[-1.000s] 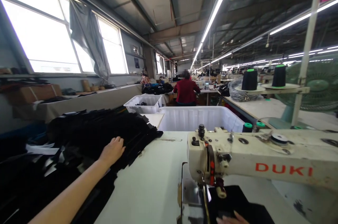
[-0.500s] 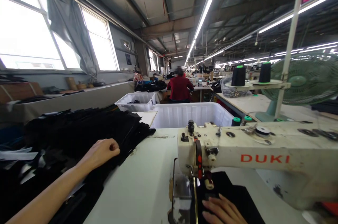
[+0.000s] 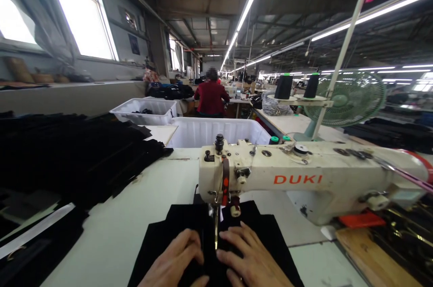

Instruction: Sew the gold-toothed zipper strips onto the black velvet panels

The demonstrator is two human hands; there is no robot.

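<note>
Black fabric (image 3: 155,237) lies under the head of a white sewing machine (image 3: 250,174), spread on both sides of a gold-toothed zipper (image 3: 216,228). On the left part rests my left hand (image 3: 179,257), its fingers bent and closed on the cloth near the zipper. My right hand (image 3: 252,253) lies on the right part with its fingers apart, fingertips close to the zipper. Both hands are just in front of the presser foot area, and the needle itself cannot be made out.
A pile of black fabric pieces (image 3: 67,160) covers the table's left side. Behind the machine stand a large white bin (image 3: 216,129) and a smaller one (image 3: 145,111). Thread cones (image 3: 283,87) and a green fan (image 3: 348,97) are at right. A person in red (image 3: 211,97) sits ahead.
My left hand has moved from above the fabric pile to the cloth at the machine. Black fabric now also lies left of the zipper. The camera view has turned right.
</note>
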